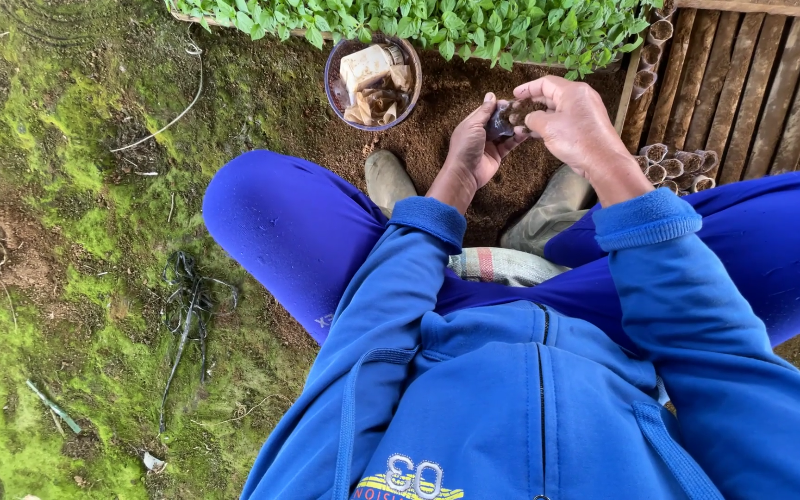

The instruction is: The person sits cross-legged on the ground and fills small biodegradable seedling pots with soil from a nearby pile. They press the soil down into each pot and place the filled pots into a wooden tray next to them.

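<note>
The left hand [474,148] closes around a small dark plastic seedling bag [500,122], while the right hand [574,118] pinches its rim with 2 fingertips. The bag looks thin, soft and light, so holding its body from below seems safest.

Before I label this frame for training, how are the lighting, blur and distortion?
Head view: soft, even daylight with no hard shadows or glare; the left hand, the right hand and the small dark pouch between them look sharp; wide-lens stretch enlarges the blue jacket at the bottom edge.
</note>
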